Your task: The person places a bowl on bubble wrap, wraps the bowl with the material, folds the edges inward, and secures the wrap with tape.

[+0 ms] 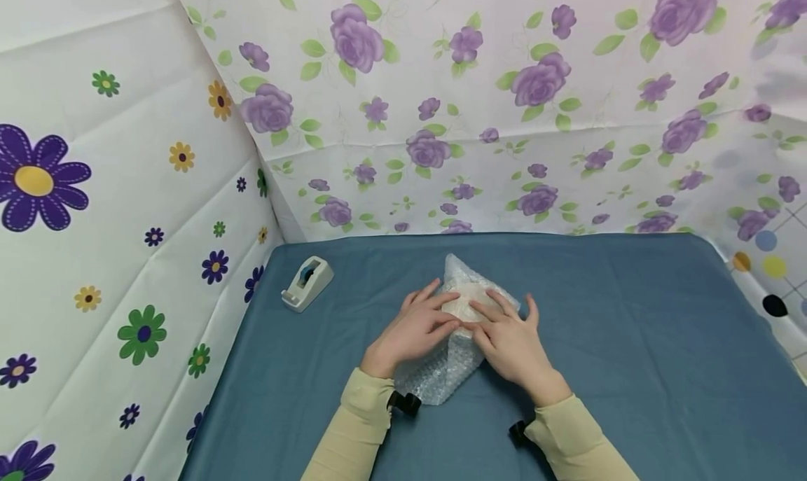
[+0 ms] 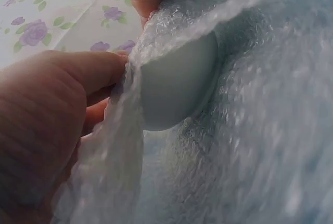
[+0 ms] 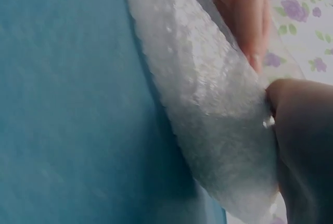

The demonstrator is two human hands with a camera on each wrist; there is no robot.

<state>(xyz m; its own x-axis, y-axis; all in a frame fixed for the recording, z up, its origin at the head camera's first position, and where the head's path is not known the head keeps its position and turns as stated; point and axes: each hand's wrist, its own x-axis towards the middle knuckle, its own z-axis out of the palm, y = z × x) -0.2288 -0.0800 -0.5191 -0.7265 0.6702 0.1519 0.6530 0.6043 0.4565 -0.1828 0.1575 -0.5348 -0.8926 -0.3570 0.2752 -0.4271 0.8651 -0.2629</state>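
Observation:
A smooth white rounded dish [image 2: 179, 86] lies in a sheet of bubble wrap [image 1: 435, 376], its curved side showing through the opening in the left wrist view. From the head view it is a pale round shape under the hands. My left hand [image 1: 419, 330] pinches the wrap's edge between thumb and fingers on the dish's left side. Opposite it, my right hand [image 1: 517, 348] holds the wrap from the right, several fingers spread over the top. Both hands' fingertips come close together above the dish. One pointed corner of wrap sticks out beyond them.
A white tape dispenser [image 1: 307, 283] with a blue roll stands at the table's back left. The blue-grey cloth [image 1: 649, 341] covers the table. Flowered sheets [image 1: 429, 148] hang behind and at the left.

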